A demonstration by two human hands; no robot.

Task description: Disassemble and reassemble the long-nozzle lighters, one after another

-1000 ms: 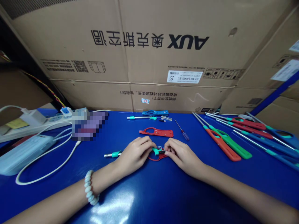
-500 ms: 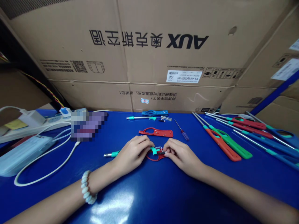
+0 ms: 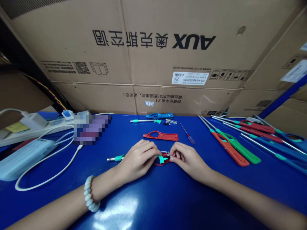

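Observation:
Above the blue table, my left hand [image 3: 140,158] is closed in a pinch at a teal trigger [image 3: 163,159]. My right hand [image 3: 188,158] is closed too, its thumb and fingertips on a small black part [image 3: 168,157] with white wire close by. Under both sets of fingertips lies a red lighter half-shell [image 3: 161,164], mostly covered. A metal lighter tube with a teal collar [image 3: 118,158] sticks out left of my left hand. Just beyond the hands rests another red half-shell [image 3: 165,136].
Farther back lie a blue half-shell [image 3: 165,115] and a tube with loose parts [image 3: 146,121]. A screwdriver [image 3: 190,139] is right of them. Several long lighters [image 3: 231,148] lie at the right. A power bank [image 3: 28,158] and cables are left; a cardboard box [image 3: 148,64] stands behind.
My left fingers have shifted slightly right with the teal trigger, which now sits closer to the black part at my right fingertips. My right hand has barely moved.

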